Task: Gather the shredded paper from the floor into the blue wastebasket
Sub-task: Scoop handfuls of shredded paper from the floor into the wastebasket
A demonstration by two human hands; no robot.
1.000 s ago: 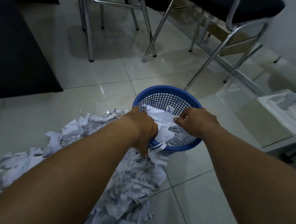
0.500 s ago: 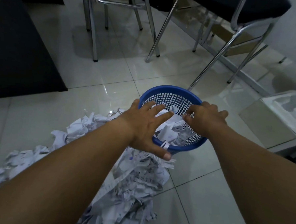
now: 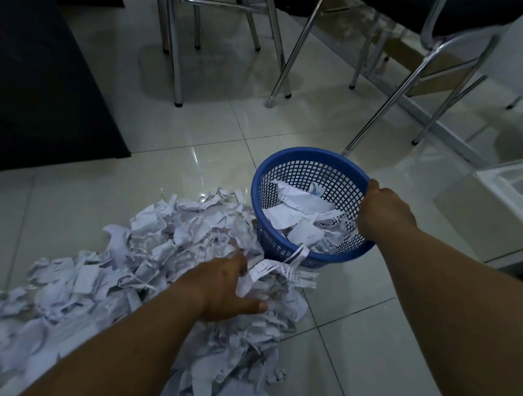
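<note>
A round blue wastebasket (image 3: 304,157) with mesh walls stands on the pale tiled floor, partly filled with torn white paper. A wide heap of shredded paper (image 3: 148,252) spreads over the floor from the basket's left side toward the lower left. My right hand (image 3: 382,210) grips the basket's right rim. My left hand (image 3: 225,289) lies on top of the heap just left of the basket, fingers spread and pressed into the scraps, thumb out to the right. A few strips hang over the basket's near rim.
Chrome chair legs (image 3: 174,48) stand behind the basket, one slanted leg (image 3: 390,95) ending close to its far rim. A dark cabinet (image 3: 42,74) fills the left. A pale box (image 3: 496,207) sits right of the basket.
My left hand has left the basket and dropped back onto the heap on the floor. My right hand has shifted from inside the basket to its right rim.
</note>
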